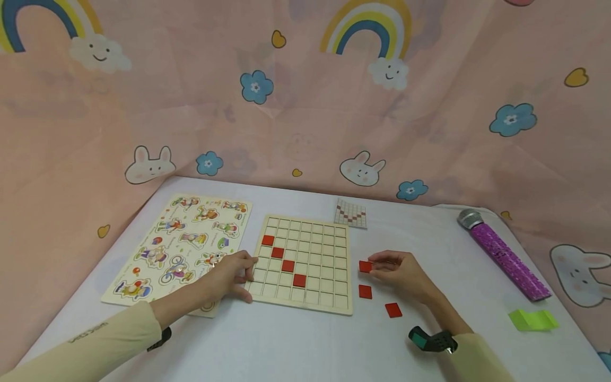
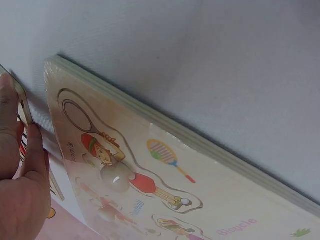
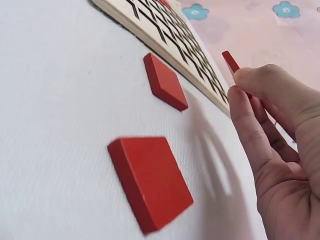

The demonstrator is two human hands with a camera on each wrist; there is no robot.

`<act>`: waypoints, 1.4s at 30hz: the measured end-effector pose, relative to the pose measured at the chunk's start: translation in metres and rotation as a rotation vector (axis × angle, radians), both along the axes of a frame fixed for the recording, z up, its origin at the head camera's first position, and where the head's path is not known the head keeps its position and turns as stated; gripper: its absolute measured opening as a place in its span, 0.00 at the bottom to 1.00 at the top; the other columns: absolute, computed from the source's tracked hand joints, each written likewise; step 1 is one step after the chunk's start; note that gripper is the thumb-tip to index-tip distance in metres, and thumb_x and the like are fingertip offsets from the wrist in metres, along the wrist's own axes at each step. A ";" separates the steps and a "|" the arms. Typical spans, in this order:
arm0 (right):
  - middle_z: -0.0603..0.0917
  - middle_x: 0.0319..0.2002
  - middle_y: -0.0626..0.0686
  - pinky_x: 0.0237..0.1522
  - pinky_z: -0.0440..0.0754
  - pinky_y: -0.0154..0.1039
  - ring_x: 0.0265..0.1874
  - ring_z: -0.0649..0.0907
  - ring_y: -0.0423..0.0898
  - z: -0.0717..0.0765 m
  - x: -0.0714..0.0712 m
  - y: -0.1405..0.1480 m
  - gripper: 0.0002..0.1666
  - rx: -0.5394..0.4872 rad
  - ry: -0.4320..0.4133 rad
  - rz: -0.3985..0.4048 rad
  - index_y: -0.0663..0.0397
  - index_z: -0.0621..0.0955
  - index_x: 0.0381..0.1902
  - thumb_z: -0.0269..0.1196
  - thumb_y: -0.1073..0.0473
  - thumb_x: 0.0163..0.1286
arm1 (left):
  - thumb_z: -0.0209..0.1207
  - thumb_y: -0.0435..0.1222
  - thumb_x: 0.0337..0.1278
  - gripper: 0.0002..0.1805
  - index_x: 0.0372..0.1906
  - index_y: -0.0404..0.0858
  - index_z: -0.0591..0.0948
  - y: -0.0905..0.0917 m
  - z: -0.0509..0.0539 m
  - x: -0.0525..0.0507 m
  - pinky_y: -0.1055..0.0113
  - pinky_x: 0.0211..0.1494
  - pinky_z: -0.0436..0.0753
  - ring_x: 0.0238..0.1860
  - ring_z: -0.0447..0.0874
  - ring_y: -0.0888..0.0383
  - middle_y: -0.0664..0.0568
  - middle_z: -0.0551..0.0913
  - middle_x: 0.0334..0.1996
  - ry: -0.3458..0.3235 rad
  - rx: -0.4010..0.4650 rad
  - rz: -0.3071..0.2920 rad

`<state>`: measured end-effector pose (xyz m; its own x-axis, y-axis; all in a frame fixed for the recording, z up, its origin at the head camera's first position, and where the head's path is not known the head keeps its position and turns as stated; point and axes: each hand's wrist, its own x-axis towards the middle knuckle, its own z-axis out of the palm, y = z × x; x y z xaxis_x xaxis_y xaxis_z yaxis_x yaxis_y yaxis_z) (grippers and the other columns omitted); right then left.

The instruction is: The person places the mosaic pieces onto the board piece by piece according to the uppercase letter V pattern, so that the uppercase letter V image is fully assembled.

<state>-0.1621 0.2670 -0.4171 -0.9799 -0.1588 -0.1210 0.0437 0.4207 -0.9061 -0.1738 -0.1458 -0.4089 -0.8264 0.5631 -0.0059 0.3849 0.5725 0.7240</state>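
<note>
My right hand [image 1: 401, 273] pinches a red square tile [image 1: 365, 266] between thumb and fingers, just right of the wooden grid board [image 1: 329, 306]. In the right wrist view this tile [image 3: 230, 61] is held up off the table, seen nearly edge-on. Two more red tiles, one nearer the board [image 3: 166, 82] and one farther off [image 3: 152, 182], lie flat on the cloth. On the board several red tiles form a diagonal running down to the right. My left hand [image 1: 231, 276] touches the board's left edge with its fingertips; its thumb points toward the lower left corner.
Left of the board lies a picture puzzle [image 1: 191, 257], partly under my left forearm. A small pattern card [image 1: 350, 213] is behind the board. At the right are a purple glittery microphone [image 1: 511, 255] and a bright green block [image 1: 533, 320]. A patterned pink curtain [image 1: 296, 122] hangs behind the table.
</note>
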 end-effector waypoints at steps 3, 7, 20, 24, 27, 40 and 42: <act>0.82 0.48 0.60 0.46 0.81 0.31 0.42 0.84 0.48 -0.001 -0.001 -0.005 0.22 -0.002 0.007 0.003 0.65 0.79 0.51 0.69 0.62 0.60 | 0.78 0.32 0.21 0.23 0.20 0.38 0.72 0.001 0.000 0.000 0.71 0.47 0.82 0.63 0.68 0.37 0.43 0.77 0.50 -0.005 -0.004 0.005; 0.82 0.48 0.60 0.46 0.81 0.31 0.42 0.84 0.48 -0.001 -0.002 -0.012 0.22 0.000 0.006 -0.002 0.65 0.79 0.51 0.69 0.61 0.60 | 0.78 0.32 0.20 0.23 0.20 0.38 0.72 0.001 0.001 0.001 0.71 0.47 0.82 0.63 0.68 0.37 0.42 0.77 0.50 0.005 -0.007 0.001; 0.83 0.46 0.57 0.46 0.82 0.32 0.42 0.84 0.48 -0.001 -0.004 -0.036 0.20 -0.016 -0.016 -0.024 0.62 0.80 0.49 0.70 0.62 0.59 | 0.78 0.30 0.20 0.23 0.20 0.36 0.72 0.001 0.000 0.001 0.67 0.49 0.82 0.65 0.66 0.38 0.43 0.76 0.51 -0.053 0.037 0.028; 0.82 0.46 0.58 0.46 0.82 0.32 0.43 0.84 0.49 -0.002 -0.004 -0.042 0.21 -0.037 -0.016 -0.011 0.62 0.80 0.49 0.71 0.62 0.58 | 0.78 0.31 0.21 0.22 0.20 0.37 0.73 0.001 0.000 0.000 0.68 0.49 0.82 0.65 0.66 0.38 0.44 0.77 0.49 -0.049 0.037 0.024; 0.82 0.46 0.58 0.44 0.83 0.33 0.43 0.84 0.48 -0.002 -0.004 -0.046 0.22 -0.069 -0.012 0.002 0.64 0.80 0.49 0.71 0.62 0.58 | 0.78 0.32 0.22 0.22 0.21 0.37 0.73 0.000 -0.001 0.000 0.69 0.49 0.82 0.64 0.66 0.38 0.44 0.77 0.48 -0.027 0.035 0.005; 0.84 0.45 0.58 0.43 0.82 0.31 0.40 0.85 0.45 0.003 -0.003 -0.073 0.22 -0.143 -0.017 -0.018 0.67 0.80 0.49 0.71 0.64 0.57 | 0.78 0.33 0.22 0.23 0.21 0.36 0.72 -0.002 -0.001 0.001 0.68 0.50 0.82 0.65 0.65 0.37 0.43 0.77 0.49 -0.027 0.061 -0.009; 0.84 0.45 0.58 0.43 0.82 0.31 0.40 0.85 0.45 0.003 -0.003 -0.077 0.22 -0.150 -0.021 -0.017 0.67 0.81 0.49 0.71 0.64 0.57 | 0.78 0.32 0.22 0.23 0.21 0.36 0.72 -0.001 0.000 0.001 0.68 0.49 0.82 0.65 0.65 0.37 0.43 0.77 0.49 -0.025 0.063 -0.006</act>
